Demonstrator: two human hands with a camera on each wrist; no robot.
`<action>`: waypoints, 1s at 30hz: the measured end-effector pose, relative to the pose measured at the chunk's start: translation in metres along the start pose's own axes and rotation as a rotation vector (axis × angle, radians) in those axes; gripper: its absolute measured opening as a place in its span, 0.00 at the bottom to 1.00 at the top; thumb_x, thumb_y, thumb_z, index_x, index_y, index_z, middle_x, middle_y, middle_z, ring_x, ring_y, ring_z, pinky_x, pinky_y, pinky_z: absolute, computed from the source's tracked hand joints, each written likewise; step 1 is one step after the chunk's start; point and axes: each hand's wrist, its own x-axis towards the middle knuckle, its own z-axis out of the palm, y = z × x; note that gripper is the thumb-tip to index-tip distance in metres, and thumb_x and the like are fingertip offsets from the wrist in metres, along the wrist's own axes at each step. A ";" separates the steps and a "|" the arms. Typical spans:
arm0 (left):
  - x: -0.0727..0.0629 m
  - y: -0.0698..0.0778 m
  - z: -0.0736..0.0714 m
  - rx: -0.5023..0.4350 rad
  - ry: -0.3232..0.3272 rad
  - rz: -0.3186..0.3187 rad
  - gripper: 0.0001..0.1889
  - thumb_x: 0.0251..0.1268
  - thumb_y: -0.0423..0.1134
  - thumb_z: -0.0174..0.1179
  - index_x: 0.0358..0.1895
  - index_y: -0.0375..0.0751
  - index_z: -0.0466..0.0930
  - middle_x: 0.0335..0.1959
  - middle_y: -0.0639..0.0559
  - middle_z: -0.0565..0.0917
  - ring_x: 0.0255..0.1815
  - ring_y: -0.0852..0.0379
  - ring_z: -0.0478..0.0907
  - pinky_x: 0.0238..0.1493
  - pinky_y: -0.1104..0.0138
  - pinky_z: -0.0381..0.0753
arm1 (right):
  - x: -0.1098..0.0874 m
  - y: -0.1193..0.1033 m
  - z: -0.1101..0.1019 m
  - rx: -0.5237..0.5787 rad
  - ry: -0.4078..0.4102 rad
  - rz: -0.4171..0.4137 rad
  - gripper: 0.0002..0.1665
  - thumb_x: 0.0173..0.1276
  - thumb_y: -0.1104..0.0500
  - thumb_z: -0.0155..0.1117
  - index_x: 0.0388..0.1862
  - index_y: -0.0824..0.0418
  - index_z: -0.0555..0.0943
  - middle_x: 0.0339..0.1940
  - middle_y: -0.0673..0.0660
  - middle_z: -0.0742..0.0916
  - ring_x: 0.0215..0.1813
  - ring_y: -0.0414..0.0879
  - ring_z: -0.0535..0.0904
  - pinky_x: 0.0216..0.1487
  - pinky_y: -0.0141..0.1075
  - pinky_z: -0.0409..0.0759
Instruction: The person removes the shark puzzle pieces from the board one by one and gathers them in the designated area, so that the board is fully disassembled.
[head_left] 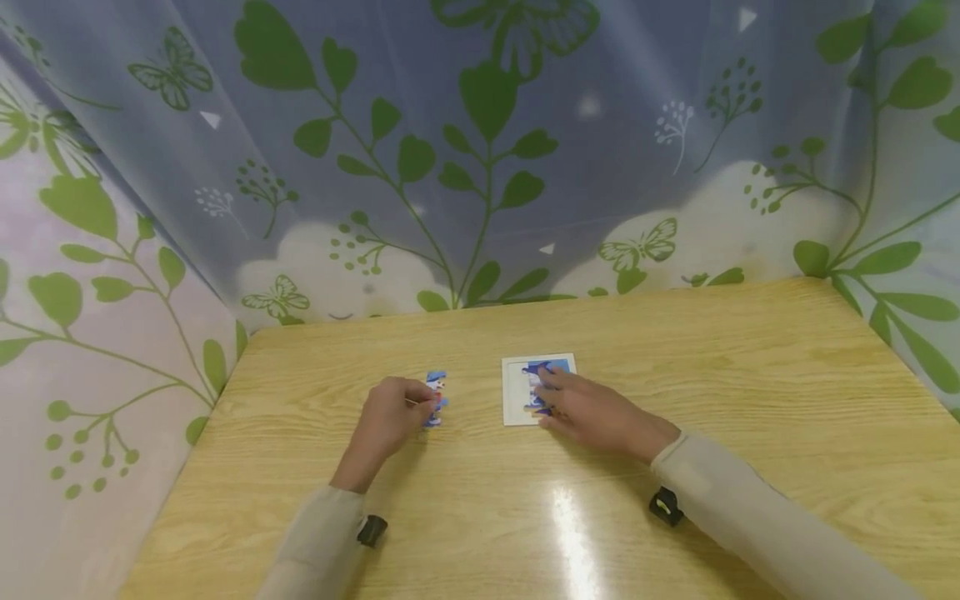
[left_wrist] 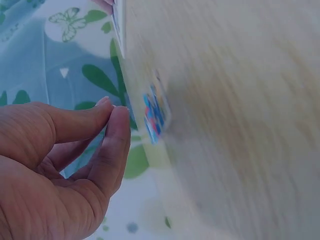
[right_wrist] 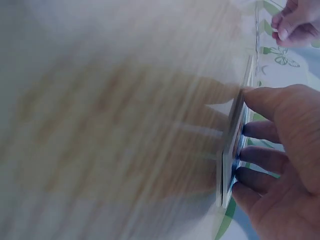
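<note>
A white-framed jigsaw puzzle (head_left: 516,419) lies flat on the table, its left part showing the bare tray and its right part filled with blue, printed pieces. Across the filled part rests my right hand (head_left: 592,410), fingers spread with the tips on the pieces. In the right wrist view the thumb (right_wrist: 267,100) lies at the puzzle's edge. To the left, a narrow strip of joined puzzle pieces (head_left: 437,378) lies on the table. My left hand (head_left: 396,415) is right over it, thumb and index fingertips (left_wrist: 119,117) pinched together; no piece shows between them.
The wood-grain table (head_left: 480,508) runs back to a curtain (head_left: 420,192) printed with leaves and butterflies. Another leaf-patterned cloth hangs at the left side. Both wrists wear dark straps, and a bright reflection lies on the near tabletop.
</note>
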 end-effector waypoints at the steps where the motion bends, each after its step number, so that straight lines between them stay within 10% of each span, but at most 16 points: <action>1: 0.001 0.003 0.001 -0.003 -0.006 0.002 0.04 0.66 0.33 0.68 0.39 0.36 0.90 0.41 0.46 0.89 0.34 0.54 0.86 0.31 0.65 0.84 | -0.001 -0.001 0.000 -0.021 0.013 -0.007 0.29 0.76 0.56 0.63 0.65 0.76 0.74 0.70 0.77 0.71 0.73 0.70 0.66 0.70 0.57 0.66; 14: 0.022 0.034 0.030 0.024 -0.058 0.085 0.05 0.67 0.32 0.67 0.42 0.36 0.89 0.41 0.46 0.89 0.44 0.50 0.85 0.49 0.57 0.84 | -0.018 -0.001 -0.004 -0.014 0.003 0.084 0.28 0.77 0.57 0.61 0.67 0.75 0.74 0.73 0.75 0.68 0.73 0.73 0.64 0.70 0.58 0.66; 30: 0.054 0.054 0.074 -0.022 -0.074 0.091 0.06 0.64 0.32 0.70 0.41 0.35 0.89 0.36 0.46 0.89 0.39 0.52 0.85 0.43 0.60 0.84 | -0.016 0.001 -0.005 -0.033 0.006 0.060 0.26 0.76 0.58 0.62 0.65 0.74 0.76 0.70 0.77 0.71 0.70 0.72 0.68 0.66 0.58 0.71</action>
